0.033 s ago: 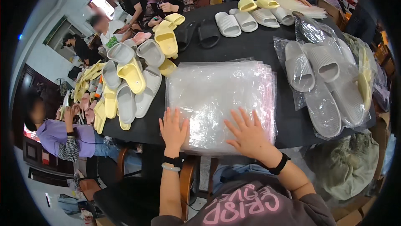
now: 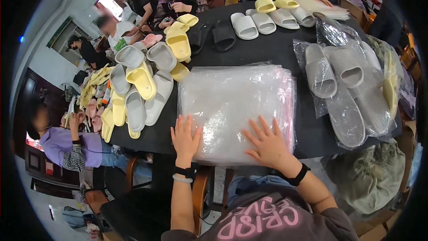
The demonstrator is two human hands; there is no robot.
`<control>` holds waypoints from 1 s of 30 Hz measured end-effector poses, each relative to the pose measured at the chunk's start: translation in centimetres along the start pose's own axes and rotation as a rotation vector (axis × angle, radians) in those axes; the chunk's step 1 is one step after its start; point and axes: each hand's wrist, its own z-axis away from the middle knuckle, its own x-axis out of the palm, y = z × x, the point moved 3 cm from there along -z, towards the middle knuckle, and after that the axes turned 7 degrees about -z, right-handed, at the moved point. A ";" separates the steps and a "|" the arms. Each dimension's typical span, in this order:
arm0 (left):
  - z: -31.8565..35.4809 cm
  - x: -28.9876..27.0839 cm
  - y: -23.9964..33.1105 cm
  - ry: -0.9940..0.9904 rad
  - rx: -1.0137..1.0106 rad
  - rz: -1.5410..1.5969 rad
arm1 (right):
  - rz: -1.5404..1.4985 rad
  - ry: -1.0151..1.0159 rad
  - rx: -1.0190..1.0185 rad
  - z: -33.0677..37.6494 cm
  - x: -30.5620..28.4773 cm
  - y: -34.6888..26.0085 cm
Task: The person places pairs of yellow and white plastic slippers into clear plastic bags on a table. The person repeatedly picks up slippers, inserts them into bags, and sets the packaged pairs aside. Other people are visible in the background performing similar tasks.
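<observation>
A stack of clear plastic bags (image 2: 232,103) lies flat on the black table in front of me, with pinkish edges showing along its right side. My left hand (image 2: 185,138) rests at the near left corner of the stack, fingers stretched out. On the near right part of the bags lies my right hand (image 2: 269,145), palm down with its fingers spread. Neither hand holds anything. To the left of the bags is a loose heap of grey slides (image 2: 158,96) and yellow slides (image 2: 141,80). Grey slides in clear bags (image 2: 347,116) lie to the right.
Black slides (image 2: 223,36) and a row of grey slides (image 2: 244,26) stand along the far side of the black table (image 2: 249,54). A green cloth bundle (image 2: 370,174) sits beyond the near right edge. Several people are around the table; one in a purple top (image 2: 73,145) is at left.
Both hands stay on the bags almost unmoved. At the far side, a hand of the person in yellow has come into view near the top edge.
</observation>
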 end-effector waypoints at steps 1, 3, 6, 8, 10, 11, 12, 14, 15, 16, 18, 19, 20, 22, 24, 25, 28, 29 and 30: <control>0.1 0.1 -0.2 -0.024 -0.009 0.008 | -0.027 0.000 0.005 0.4 0.6 0.6; 0.3 0.8 -1.3 -0.083 -0.051 0.046 | -0.047 0.003 0.012 1.1 1.2 0.8; 0.7 1.0 -3.4 -0.157 -0.101 0.172 | -0.079 0.004 0.014 1.4 1.4 0.9; -0.9 -1.9 -3.8 -0.054 -0.004 0.187 | -0.088 0.016 0.019 1.2 1.4 1.2; -3.9 -5.3 -4.3 0.004 0.091 0.339 | -0.086 0.007 0.018 1.4 1.5 1.1; -5.7 -6.8 -4.0 0.014 0.068 0.410 | -0.078 0.006 0.021 1.5 1.6 1.1; -7.6 -7.6 -3.9 -0.071 -0.009 0.527 | -0.067 0.007 0.026 1.5 1.4 1.2; -11.0 -6.9 -4.8 -0.158 -0.091 0.722 | -0.065 0.021 0.019 1.4 1.2 1.0; -12.4 -5.7 -5.3 -0.246 -0.160 0.763 | -0.069 0.030 0.016 1.4 1.2 1.0; -13.8 -4.2 -5.7 -0.334 -0.228 0.804 | -0.072 0.039 0.013 1.5 1.2 1.1; -15.6 -2.2 -5.3 -0.493 -0.338 0.902 | -0.089 0.036 0.012 1.6 1.3 1.2; -16.3 -1.5 -4.9 -0.562 -0.391 0.954 | -0.098 0.036 0.014 1.6 1.3 1.3; -17.0 -0.9 -4.5 -0.633 -0.444 1.005 | -0.103 0.042 0.009 1.5 1.3 1.4; -18.3 0.4 -4.3 -0.533 -0.478 1.125 | -0.118 0.044 0.006 1.6 1.7 1.4; -19.5 1.0 -4.4 -0.421 -0.477 1.237 | -0.118 0.049 0.009 1.7 1.8 1.5; -20.2 0.8 -4.2 -0.371 -0.446 1.174 | -0.110 0.046 0.012 1.7 1.8 1.6; -21.9 0.3 -3.5 -0.246 -0.348 1.016 | -0.114 0.046 0.017 1.7 1.7 1.6; -22.3 0.5 -3.3 -0.224 -0.308 0.978 | -0.120 0.048 0.015 1.7 1.7 1.6; -22.6 0.9 -3.1 -0.203 -0.268 0.939 | -0.116 0.045 0.022 1.7 1.6 1.6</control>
